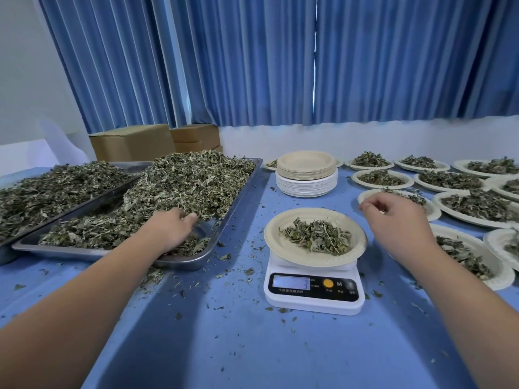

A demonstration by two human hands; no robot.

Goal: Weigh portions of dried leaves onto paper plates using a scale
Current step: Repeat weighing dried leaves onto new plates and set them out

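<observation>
A white digital scale (314, 290) stands on the blue table, its display lit. On it sits a paper plate (273, 234) with a small heap of dried leaves (317, 235). My left hand (168, 228) is down in the near metal tray (179, 261), fingers curled into its pile of dried leaves (191, 181). My right hand (393, 217) hovers to the right of the scale's plate, fingers loosely curled, over a filled plate (365, 196); I see nothing in it.
A second tray of leaves (56, 186) lies at the far left. A stack of unused paper plates (306, 172) stands behind the scale. Several filled plates (477, 203) cover the right side. Cardboard boxes (134, 141) and blue curtains are behind. Leaf crumbs litter the table.
</observation>
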